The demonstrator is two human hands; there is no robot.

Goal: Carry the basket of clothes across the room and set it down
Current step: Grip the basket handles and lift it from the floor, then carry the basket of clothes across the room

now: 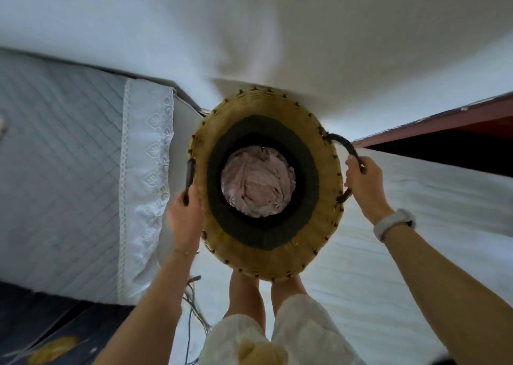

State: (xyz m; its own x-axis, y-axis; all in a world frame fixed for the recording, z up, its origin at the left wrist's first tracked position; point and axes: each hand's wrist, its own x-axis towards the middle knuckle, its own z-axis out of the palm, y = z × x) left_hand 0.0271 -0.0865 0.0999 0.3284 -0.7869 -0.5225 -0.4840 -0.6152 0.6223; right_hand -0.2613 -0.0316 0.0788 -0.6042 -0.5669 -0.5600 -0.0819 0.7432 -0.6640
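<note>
The round woven straw basket (266, 181) with a dark band inside its wall hangs in the middle of the frame, directly below my view, and a crumpled bundle of pale pink clothes (256, 181) fills its bottom. It sits between my two hands, carried by its dark loop handles. My left hand (184, 220) is wrapped around the lower end of the dark handle on the left rim (189, 180), fingers closed on it, palm pressed against the basket's outer wall. My right hand (363, 182) is closed over the arched dark handle on the right rim (345, 146), gripping it near its lower half; a white wristband (392, 223) sits on that wrist. Both forearms reach up from the bottom corners of the frame. Just below the basket, at lower centre, my bare legs (247, 298) and cream lace shorts (291, 334) show. At the left of the frame lies a pale blue quilted bed cover (55, 156) with a white lace-edged trim (147, 170), beside the basket. Thin cables (194, 306) trail on the pale floor (388, 267) at lower centre-left. A dark red wooden edge (444, 120) runs across the right side, and white wall (277, 31) fills the top.
</note>
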